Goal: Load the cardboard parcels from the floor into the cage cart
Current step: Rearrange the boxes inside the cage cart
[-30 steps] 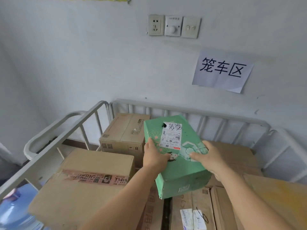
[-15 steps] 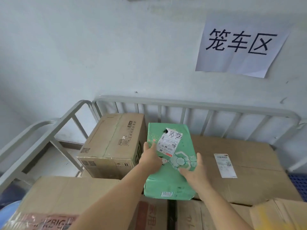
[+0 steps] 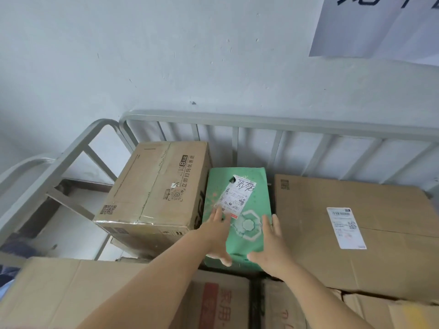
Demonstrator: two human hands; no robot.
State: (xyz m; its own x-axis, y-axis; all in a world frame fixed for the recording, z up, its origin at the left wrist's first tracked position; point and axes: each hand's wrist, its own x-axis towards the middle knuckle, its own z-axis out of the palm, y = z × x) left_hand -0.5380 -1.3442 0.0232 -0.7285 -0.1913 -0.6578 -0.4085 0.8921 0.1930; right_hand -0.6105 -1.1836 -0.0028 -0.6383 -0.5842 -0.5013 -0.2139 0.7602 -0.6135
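- Green is the one odd colour here: a mint-green rectangular cardboard parcel point(image 3: 238, 224) with a white shipping label point(image 3: 235, 197) on its top lies in the grey metal-railed cage cart point(image 3: 280, 121), wedged in the slot between two brown boxes.
- The left hand point(image 3: 217, 237) lies flat on the near-left part of the green parcel's top, fingers straight and spread, one fingertip reaching the label's near edge; it grips nothing.
- The right hand point(image 3: 269, 245) rests at the parcel's near-right edge, fingers straight and pointing away, palm against the parcel; it also holds nothing.
- To the left, touching the green parcel's side, a taller brown corrugated carton with black printed text and taped seams point(image 3: 156, 186) stands in the cart's far-left corner, its top higher than the green parcel's.
- To the right, a broad flat brown cardboard box with a white barcode label point(image 3: 356, 236) lies just beside the parcel, running off towards the right.
- Nearer, a large plain brown carton point(image 3: 78, 290) fills the near left, and a brown box with red printed characters point(image 3: 221, 302) sits under the forearms.
- Beyond the cart's far rail rises a pale scuffed plaster wall point(image 3: 166, 55), with a white paper sign bearing black characters point(image 3: 380, 27) at the upper right, cut off by the frame.
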